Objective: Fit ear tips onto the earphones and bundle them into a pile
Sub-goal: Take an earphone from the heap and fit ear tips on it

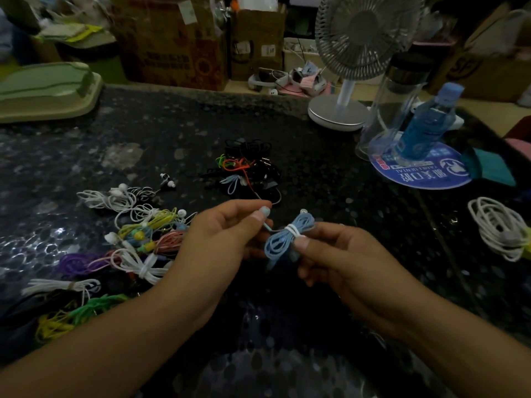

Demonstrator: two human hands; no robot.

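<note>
Over the dark counter (287,124), the right hand (342,259) pinches a coiled light-blue earphone bundle (284,239). At its 9 o'clock, the left hand (221,239) has its grip pinching the bundle's earbud (265,211). A dark pile (250,168) lies at 12 o'clock.

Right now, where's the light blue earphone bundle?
In the head view, centre: the light blue earphone bundle is pinched in the right hand, its earbud held by the left hand.

Open tabletop (330,173) centre; obstacles: coloured earphone bundles (138,242) left, dark pile (250,168) beyond, fan (339,110) and bottles (425,122) right, white coil (497,228) far right
</note>
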